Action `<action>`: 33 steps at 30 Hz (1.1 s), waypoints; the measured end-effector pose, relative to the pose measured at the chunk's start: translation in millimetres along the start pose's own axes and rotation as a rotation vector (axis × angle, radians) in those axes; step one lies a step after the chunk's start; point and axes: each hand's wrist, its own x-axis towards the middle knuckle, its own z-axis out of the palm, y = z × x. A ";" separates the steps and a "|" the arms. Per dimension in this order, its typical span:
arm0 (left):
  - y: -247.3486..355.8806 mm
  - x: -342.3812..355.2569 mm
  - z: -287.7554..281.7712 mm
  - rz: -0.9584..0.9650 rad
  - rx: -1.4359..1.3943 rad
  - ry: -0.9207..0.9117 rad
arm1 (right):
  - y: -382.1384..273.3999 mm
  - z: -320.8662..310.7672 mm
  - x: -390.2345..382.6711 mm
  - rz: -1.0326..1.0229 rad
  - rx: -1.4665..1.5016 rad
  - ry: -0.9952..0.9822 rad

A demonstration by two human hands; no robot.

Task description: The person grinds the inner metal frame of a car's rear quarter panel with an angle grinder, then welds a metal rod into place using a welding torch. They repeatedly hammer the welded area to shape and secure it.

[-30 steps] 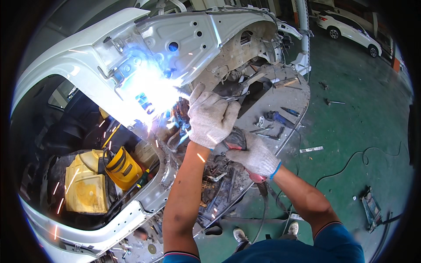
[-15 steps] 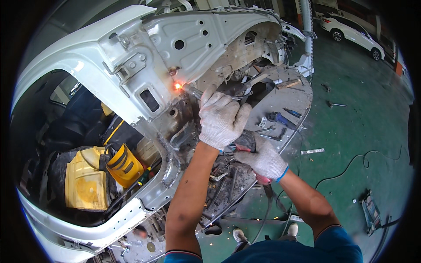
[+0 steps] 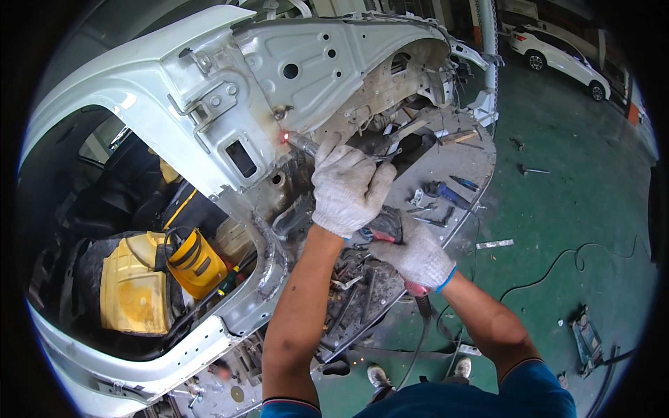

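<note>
Both my hands wear off-white knitted work gloves and hold a welding torch [image 3: 302,143]. My left hand [image 3: 348,184] is closed around its neck, behind the metal nozzle. Lower and to the right, my right hand [image 3: 417,256] wraps round its red and dark handle; some of those fingers are hidden. From the handle a cable [image 3: 422,327] hangs down. The nozzle points left at a small glowing red spot [image 3: 285,137] on the car's white body panel [image 3: 313,90]. Just above that spot the metal is scorched brown around a small rusty patch [image 3: 281,111].
Beside the bodywork, a grey worktop [image 3: 467,150] carries a blue power tool [image 3: 449,194], pliers and loose parts. Yellow plastic pieces [image 3: 136,292] lie inside the door opening. A cable [image 3: 550,275] crosses the green floor, near a floor jack [image 3: 587,341]. A white car [image 3: 561,52] stands behind.
The bright orange glow at the nozzle has shrunk to a dim red spot. My hands have shifted slightly left, both keeping their grip on the torch.
</note>
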 end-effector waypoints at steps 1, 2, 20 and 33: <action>-0.5 0.0 -1.6 0.002 -0.008 -0.004 | -1.0 1.3 -0.3 0.007 -0.016 0.003; -1.3 0.6 -2.8 -0.001 -0.015 -0.016 | -2.2 2.3 -0.9 0.030 -0.062 0.010; -0.7 1.4 -5.8 -0.002 -0.081 0.014 | -4.7 5.6 -4.4 0.053 -0.024 -0.021; 2.1 -1.8 1.2 0.011 -0.049 0.009 | -6.4 -6.5 -7.1 0.042 -0.031 -0.033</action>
